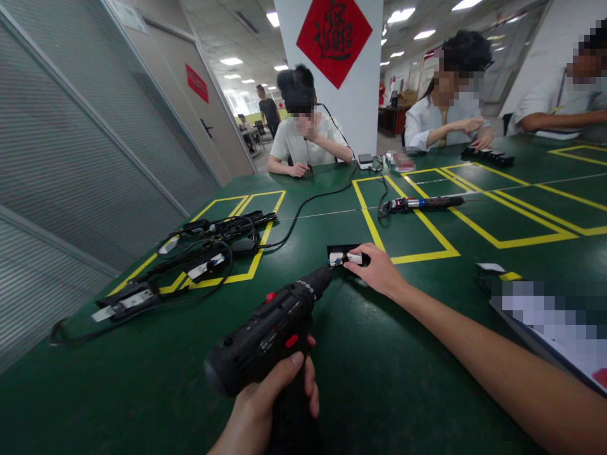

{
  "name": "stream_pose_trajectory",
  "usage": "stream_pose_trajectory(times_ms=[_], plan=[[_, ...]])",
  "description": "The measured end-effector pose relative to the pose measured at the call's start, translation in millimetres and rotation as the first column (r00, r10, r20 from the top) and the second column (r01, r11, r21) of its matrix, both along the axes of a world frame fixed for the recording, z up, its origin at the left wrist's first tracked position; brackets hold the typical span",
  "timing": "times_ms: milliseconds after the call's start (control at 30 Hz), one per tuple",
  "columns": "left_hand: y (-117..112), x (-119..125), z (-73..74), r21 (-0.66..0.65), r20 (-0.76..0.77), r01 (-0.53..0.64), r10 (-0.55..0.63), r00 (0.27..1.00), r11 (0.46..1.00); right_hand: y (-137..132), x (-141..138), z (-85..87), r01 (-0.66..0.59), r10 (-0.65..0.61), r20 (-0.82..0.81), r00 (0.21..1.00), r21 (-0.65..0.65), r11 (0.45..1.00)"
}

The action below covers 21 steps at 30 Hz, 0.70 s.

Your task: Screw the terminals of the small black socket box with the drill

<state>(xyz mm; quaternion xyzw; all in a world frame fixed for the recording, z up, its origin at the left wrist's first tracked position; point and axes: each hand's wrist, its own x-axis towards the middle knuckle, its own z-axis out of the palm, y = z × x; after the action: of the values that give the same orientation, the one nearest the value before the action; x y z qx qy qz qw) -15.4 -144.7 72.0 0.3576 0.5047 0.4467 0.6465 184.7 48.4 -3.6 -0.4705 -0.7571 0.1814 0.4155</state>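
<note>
My left hand (pixel 275 392) is wrapped round the handle of a black cordless drill (pixel 270 338) with red buttons. The drill points away from me, and its tip meets a small black box-like part with a white piece (pixel 353 258) in it. From the right, my right hand (pixel 377 268) pinches the right end of this part against the green table (pixel 379 366). The exact contact between the drill bit and the part is too small to make out.
Black cable bundles with white labels (pixel 208 268) lie at the left. A pen-like electric tool (pixel 427 203) rests beyond my right hand. A dark folder-like object (pixel 531 322) lies at the right. Several people sit across the table, one handling black parts (pixel 488 155).
</note>
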Motion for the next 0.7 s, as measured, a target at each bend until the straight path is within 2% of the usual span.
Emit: stream_pose_trajectory(times_ms=[300, 700], plan=[[0.7, -0.3, 1.4, 0.001, -0.018, 0.009, -0.009, 1.0, 1.0, -0.6, 0.6, -0.3, -0.007, 0.007, 0.002, 1.0, 0.0, 1.0], [-0.2, -3.2, -4.3, 0.006, -0.01, 0.022, -0.022, 1.0, 1.0, -0.2, -0.1, 0.0, -0.002, 0.002, 0.006, 1.0, 0.006, 1.0]])
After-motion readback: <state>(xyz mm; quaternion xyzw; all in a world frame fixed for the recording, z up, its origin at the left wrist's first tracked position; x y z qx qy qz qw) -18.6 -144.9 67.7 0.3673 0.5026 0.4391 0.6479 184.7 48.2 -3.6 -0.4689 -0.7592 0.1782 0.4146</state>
